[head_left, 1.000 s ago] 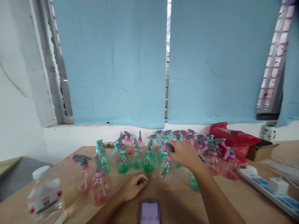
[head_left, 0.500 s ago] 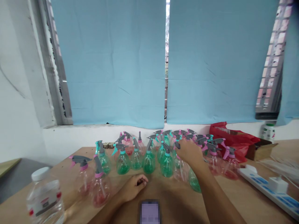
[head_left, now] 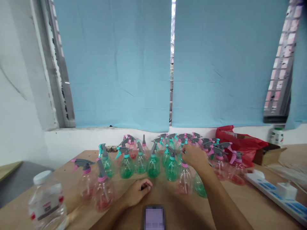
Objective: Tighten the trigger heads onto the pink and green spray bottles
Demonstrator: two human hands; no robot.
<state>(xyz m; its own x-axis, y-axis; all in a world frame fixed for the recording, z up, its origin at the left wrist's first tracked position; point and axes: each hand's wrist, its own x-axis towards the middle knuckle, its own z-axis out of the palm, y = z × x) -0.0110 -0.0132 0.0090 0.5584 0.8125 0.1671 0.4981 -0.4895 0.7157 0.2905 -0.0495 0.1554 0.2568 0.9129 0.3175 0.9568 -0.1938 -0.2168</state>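
Note:
My right hand is closed around the grey trigger head of a pink spray bottle. The bottle is upright; its head is mostly hidden by my fingers. Beside it on the left is a green spray bottle, and another green spray bottle is partly covered by my right forearm. On the tabletop rests my left hand, fingers curled in with nothing seen in them, in front of a third green spray bottle. Two pink spray bottles stand left of my left forearm.
More spray bottles crowd the table toward the wall. A water bottle stands at left, a phone lies in front. On the right are a power strip, a red plastic bag and a cardboard box.
The pink spray bottle in my right hand has come slightly nearer to me and lower in view. My left hand has stayed in place.

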